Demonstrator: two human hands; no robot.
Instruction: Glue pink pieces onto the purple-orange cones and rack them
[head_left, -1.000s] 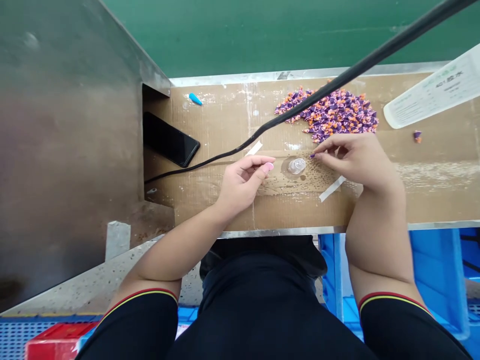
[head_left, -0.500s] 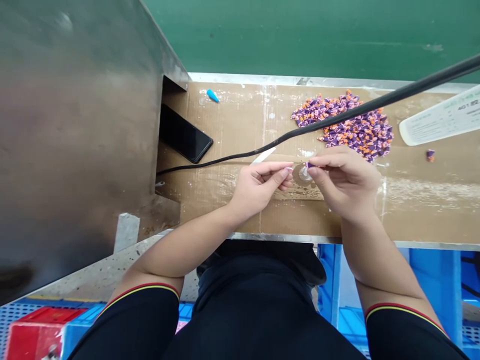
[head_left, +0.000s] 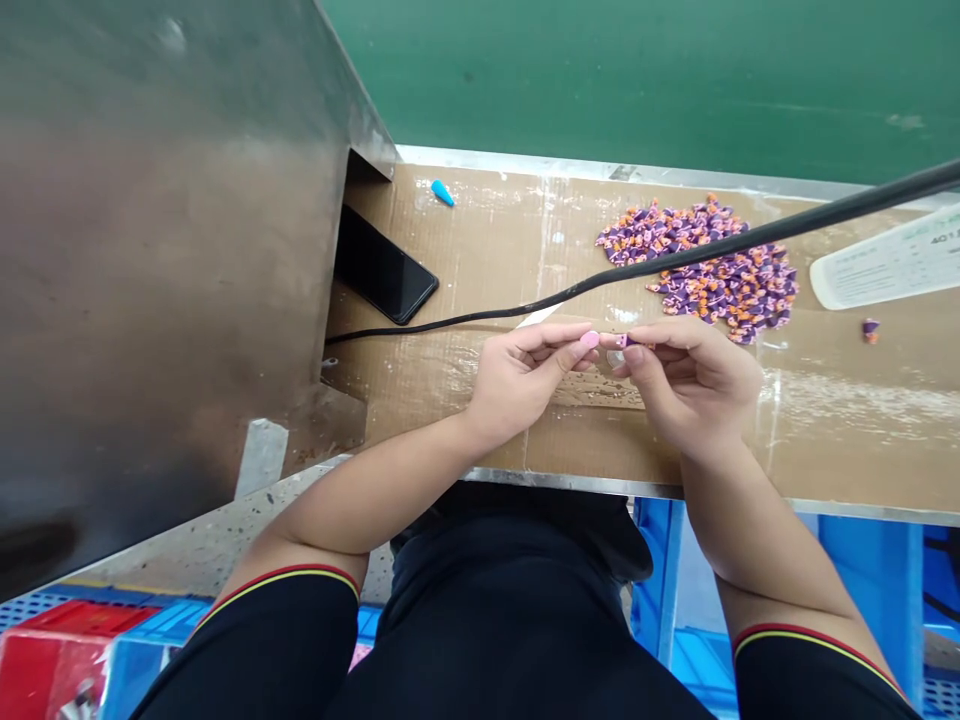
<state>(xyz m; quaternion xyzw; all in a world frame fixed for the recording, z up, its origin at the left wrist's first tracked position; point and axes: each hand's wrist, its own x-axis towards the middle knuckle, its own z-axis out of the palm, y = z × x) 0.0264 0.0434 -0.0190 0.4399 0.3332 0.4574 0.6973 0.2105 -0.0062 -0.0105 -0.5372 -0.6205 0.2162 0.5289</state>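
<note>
Between thumb and forefinger, my left hand (head_left: 517, 385) pinches a small pink oval piece (head_left: 589, 340). My right hand (head_left: 694, 385) is closed on a small purple figure piece (head_left: 622, 342), its fingertips just to the right of the pink one. The two pieces are close together; whether they touch I cannot tell. Partly hidden behind my right fingertips, a small clear round blob or dish (head_left: 615, 358) is on the wet cardboard. Beyond my right hand spreads a heap of purple, orange and pink pieces (head_left: 697, 262).
A black cable (head_left: 555, 297) crosses over the cardboard-covered bench (head_left: 495, 235). A phone (head_left: 388, 268) lies beside the metal box (head_left: 187, 250) at left. A blue cap (head_left: 442, 192), a white strip (head_left: 538, 315), a white bottle (head_left: 885, 262) and one loose piece (head_left: 870, 330) lie about.
My hands have come closer together. The pink piece has turned so its broad face shows, and the purple piece has moved nearer to it. The view has shifted slightly.
</note>
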